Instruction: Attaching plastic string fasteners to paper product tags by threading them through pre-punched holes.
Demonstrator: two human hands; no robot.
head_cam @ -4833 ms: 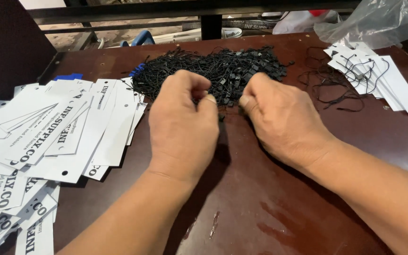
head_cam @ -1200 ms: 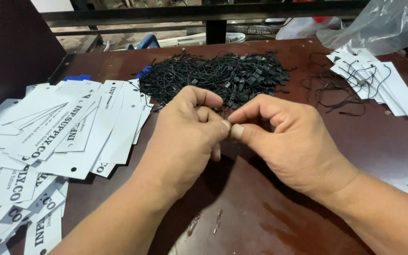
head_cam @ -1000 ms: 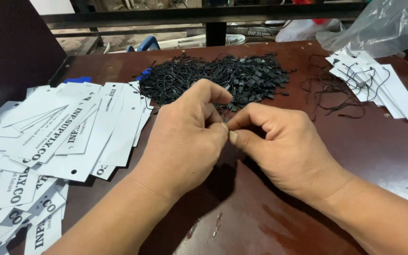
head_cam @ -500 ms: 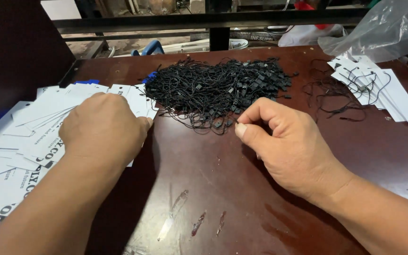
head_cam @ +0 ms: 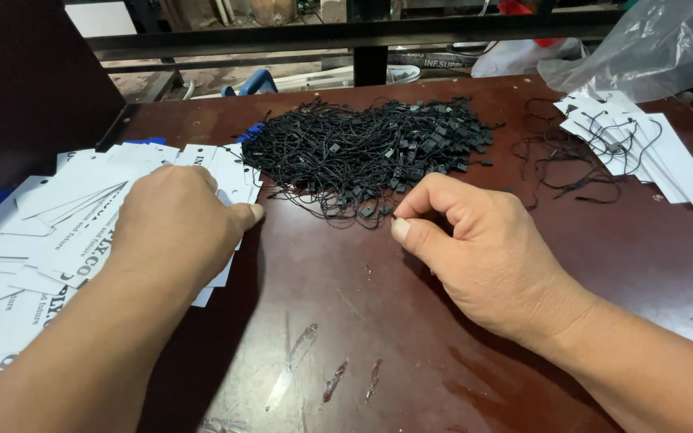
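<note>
My left hand (head_cam: 176,228) lies palm down on the spread of white paper tags (head_cam: 50,232) at the left, fingers curled over their right edge. My right hand (head_cam: 475,248) rests on the dark red table (head_cam: 411,337) just in front of a heap of black string loops with small plastic locks (head_cam: 370,152). Its thumb and forefinger pinch the end of one thin black string (head_cam: 393,215) at the heap's near edge.
A second stack of white tags with black strings threaded through them (head_cam: 643,148) lies at the far right, with loose strings (head_cam: 559,164) beside it. A clear plastic bag (head_cam: 651,48) sits behind. A dark panel (head_cam: 26,96) stands at the left, and a black rail (head_cam: 362,32) crosses behind the table.
The two hands, pinched together at the table's middle, have parted. My left hand has swung left onto the white tags, while my right hand stays by the heap holding the string.
</note>
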